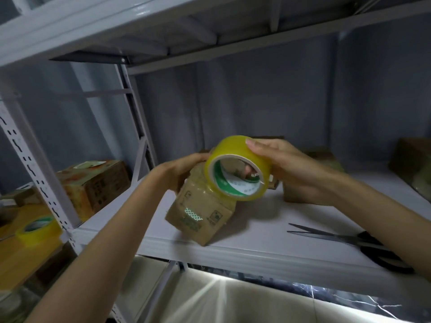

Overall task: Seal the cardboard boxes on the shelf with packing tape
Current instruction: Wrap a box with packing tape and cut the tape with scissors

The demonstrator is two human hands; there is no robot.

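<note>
A small cardboard box point(200, 206) stands tilted on the white shelf point(256, 231), resting on its near lower edge close to the shelf's front lip. Its flaps are closed, so whatever is inside cannot be seen; glossy tape already lies over its upper faces. The left hand point(184, 169) curls around the box's far upper-left corner and holds it at that tilt. The right hand point(286, 169) grips a roll of yellowish packing tape point(235, 169), fingers wrapped over the outer rim and a fingertip showing through the core; the roll sits just above the box's top right, touching or nearly touching it.

On the same shelf, black scissors point(349, 238) lie to the near right with blades slightly parted, partly hidden under the right forearm. Behind the right hand sits another brown box point(310, 159), closed, and a further dark box point(412, 159) stands at the far right edge. On the neighbouring shelf unit to the left rests an orange printed carton point(98, 183), also shut, and nearer, a second tape roll point(37, 229) lies on a yellowish surface.
</note>
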